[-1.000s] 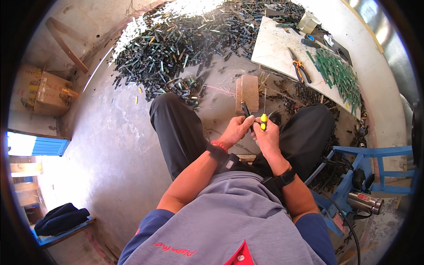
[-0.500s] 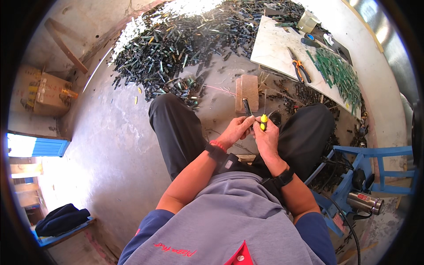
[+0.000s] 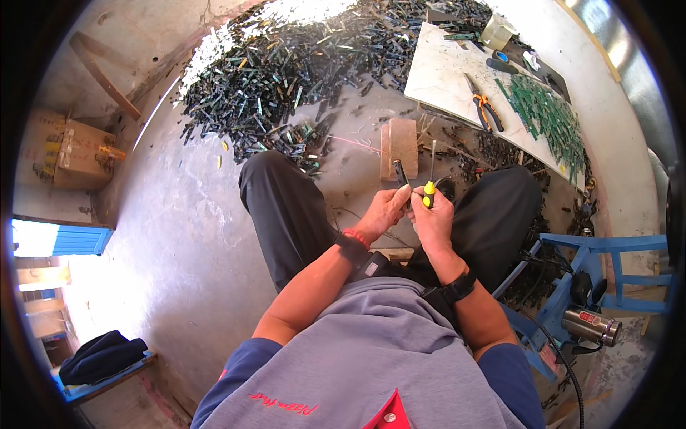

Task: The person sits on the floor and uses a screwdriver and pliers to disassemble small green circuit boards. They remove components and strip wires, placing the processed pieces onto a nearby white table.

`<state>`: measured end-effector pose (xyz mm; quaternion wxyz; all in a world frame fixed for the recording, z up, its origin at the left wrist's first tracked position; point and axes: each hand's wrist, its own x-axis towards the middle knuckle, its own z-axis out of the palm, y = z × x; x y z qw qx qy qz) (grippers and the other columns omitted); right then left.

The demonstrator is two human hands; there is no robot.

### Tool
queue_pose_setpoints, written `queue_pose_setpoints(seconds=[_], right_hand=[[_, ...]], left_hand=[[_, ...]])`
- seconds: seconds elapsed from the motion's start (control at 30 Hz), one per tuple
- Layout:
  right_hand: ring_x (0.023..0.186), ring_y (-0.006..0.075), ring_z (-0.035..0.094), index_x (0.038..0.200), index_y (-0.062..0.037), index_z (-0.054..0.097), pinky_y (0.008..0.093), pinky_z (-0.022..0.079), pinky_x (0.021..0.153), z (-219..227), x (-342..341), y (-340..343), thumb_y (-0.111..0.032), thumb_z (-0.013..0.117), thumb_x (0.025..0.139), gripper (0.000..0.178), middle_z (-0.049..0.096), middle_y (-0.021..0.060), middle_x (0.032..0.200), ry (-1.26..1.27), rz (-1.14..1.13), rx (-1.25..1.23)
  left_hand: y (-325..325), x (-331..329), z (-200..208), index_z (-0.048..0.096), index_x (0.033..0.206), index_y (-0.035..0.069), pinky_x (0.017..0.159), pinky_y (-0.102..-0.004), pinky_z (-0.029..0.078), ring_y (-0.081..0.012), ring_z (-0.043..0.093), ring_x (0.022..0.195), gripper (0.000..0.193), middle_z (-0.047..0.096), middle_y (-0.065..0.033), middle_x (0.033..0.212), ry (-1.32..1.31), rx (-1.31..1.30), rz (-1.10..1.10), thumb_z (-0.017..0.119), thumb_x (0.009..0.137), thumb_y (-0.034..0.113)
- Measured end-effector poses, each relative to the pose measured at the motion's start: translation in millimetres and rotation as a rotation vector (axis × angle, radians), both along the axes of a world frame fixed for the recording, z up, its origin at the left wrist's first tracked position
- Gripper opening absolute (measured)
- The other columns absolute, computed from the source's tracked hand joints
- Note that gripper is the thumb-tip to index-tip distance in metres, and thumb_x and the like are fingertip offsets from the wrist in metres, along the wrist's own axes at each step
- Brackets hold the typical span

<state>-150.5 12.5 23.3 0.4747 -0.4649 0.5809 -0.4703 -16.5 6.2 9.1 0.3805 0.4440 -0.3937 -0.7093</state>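
Observation:
Between my knees, my left hand [image 3: 386, 212] is closed on a dark, narrow strip [image 3: 399, 171] that points away from me. Its near end is hidden by my fingers. My right hand [image 3: 433, 222] grips a screwdriver [image 3: 429, 194] with a yellow and black handle, its thin metal shaft pointing away from me. The fingertips of both hands meet or nearly meet at the strip's near end; whether the right fingers pinch it too, I cannot tell. Just beyond my hands lies a reddish brick [image 3: 399, 149].
A large heap of dark strips [image 3: 264, 89] covers the floor ahead. On a pale board [image 3: 446, 79] at the far right lie orange-handled pliers [image 3: 485, 107], green strips [image 3: 543, 118] and a plastic container [image 3: 497, 32]. A blue chair [image 3: 600, 247] and metal flask [image 3: 592, 326] stand at my right.
My right hand and the screwdriver have shifted slightly to the right and up, with the shaft a little more visible. My left hand still holds the strip in nearly the same place.

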Motion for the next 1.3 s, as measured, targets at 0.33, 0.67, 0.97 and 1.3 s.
queue_pose_setpoints(seconds=[0.33,0.67,0.97,1.3], right_hand=[[0.061,0.0115,0.06,0.098,0.0008,0.064,0.0285,0.049,0.058,4.8,-0.5,0.1,-0.008,0.066,0.088,0.013,0.063,0.0076,0.07,0.196,-0.031,-0.061],[0.066,0.0093,0.056,0.097,0.0004,0.063,0.0272,0.048,0.062,2.9,-2.5,-1.7,-0.007,0.068,0.088,0.013,0.063,0.0042,0.075,0.149,-0.019,-0.076],[0.067,0.0053,0.052,0.096,0.0006,0.063,0.0229,0.047,0.061,-0.3,-8.1,-2.5,-0.002,0.065,0.089,0.008,0.059,-0.0017,0.077,-0.061,0.023,0.04],[0.068,0.0079,0.054,0.106,0.0003,0.063,0.0216,0.044,0.06,8.9,-13.5,0.9,-0.002,0.064,0.088,0.017,0.061,-0.0004,0.081,-0.428,0.07,0.217]], left_hand=[[-2.6,-2.4,1.9,0.058,0.087,0.008,0.046,-0.0226,0.026,-0.0041,0.03,0.05,0.034,0.04,0.007,0.064,0.187,0.145,0.009,0.051,0.101,0.038],[0.9,-2.6,6.1,0.056,0.088,0.008,0.048,-0.0213,0.025,-0.0029,0.03,0.053,0.027,0.041,0.0067,0.069,0.25,0.168,0.004,0.055,0.1,0.032],[3.0,-4.1,8.3,0.055,0.086,0.007,0.046,-0.0209,0.023,-0.0019,0.03,0.052,0.028,0.04,0.0074,0.069,0.166,0.122,-0.007,0.054,0.1,0.032],[2.9,2.7,17.2,0.057,0.089,0.006,0.045,-0.0208,0.023,-0.0009,0.031,0.052,0.028,0.041,0.0073,0.067,0.147,0.137,-0.038,0.053,0.099,0.032]])
